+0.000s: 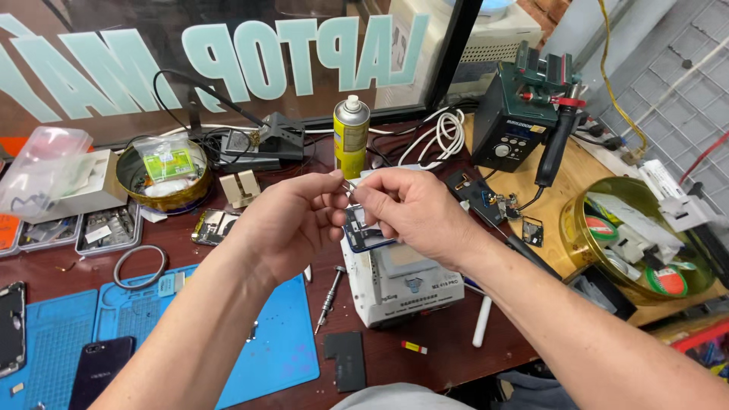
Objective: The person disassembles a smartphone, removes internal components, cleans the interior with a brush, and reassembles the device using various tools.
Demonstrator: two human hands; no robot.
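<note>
Two hands pinch one small dark-framed part above the white heating station at mid-bench.

Left hand [292, 216] and right hand [410, 206] meet fingertip to fingertip, each pinching the part [361, 231]; a thin metal tool shows between them. The white station [399, 281] sits just below. One yellow spray can [351, 137] stands toward the rear edge. Two round gold tins: the rear-left tin [163, 178] holds plastic packets, the tin at the right edge [638, 243] holds tape rolls and scraps. One blue mat [266, 349] covers the front-left corner, one screwdriver [328, 300] beside it.

mat [281, 349]: matt blue rubber | tin [571, 228]: glossy gold metal | bench [448, 357]: smooth dark wood
</note>
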